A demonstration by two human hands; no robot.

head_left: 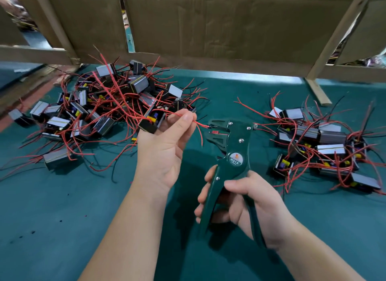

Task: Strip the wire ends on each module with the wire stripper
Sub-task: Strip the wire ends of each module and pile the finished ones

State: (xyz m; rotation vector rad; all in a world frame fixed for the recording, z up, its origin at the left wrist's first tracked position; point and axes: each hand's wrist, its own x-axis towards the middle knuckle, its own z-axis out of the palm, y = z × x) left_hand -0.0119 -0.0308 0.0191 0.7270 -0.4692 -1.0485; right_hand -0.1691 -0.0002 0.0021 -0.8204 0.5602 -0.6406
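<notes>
The left hand is aiming its pinched thin red wire rightward into the dark-green wire stripper the right hand is clasping.

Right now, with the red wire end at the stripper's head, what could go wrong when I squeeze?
The thin red wire only just reaches the head of the dark green metal wire stripper, so it may slip out or strip short. A second red strand curls down beside it and could get caught too. The left hand pinches close to the head, so fingertips may be nipped.
</notes>
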